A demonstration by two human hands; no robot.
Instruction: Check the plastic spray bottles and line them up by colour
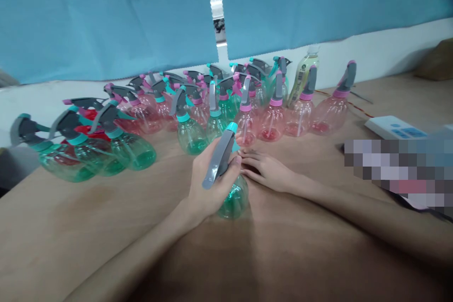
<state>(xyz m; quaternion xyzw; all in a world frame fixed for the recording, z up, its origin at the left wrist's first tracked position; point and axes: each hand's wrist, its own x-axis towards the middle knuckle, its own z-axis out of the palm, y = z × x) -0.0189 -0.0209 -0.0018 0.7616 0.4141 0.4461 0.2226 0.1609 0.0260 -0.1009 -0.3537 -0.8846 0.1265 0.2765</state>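
Observation:
A green spray bottle (231, 200) with a grey trigger and teal nozzle stands on the table in front of me. My left hand (208, 184) is closed around its neck, just under the trigger head. My right hand (267, 170) rests beside the bottle, palm down, fingers stretched out toward it. Its fingertips are near the bottle's far side; whether they touch it I cannot tell. Just beyond my hands stand a green spray bottle (193, 137) and a pink spray bottle (247, 125).
Several pink and green spray bottles crowd the back of the wooden table (141, 212). Three green ones lean at the left, near a green bottle (136, 151). A labelled drink bottle (302, 75) stands behind. At right lie a white device (392, 127) and a blurred-out object (399, 170).

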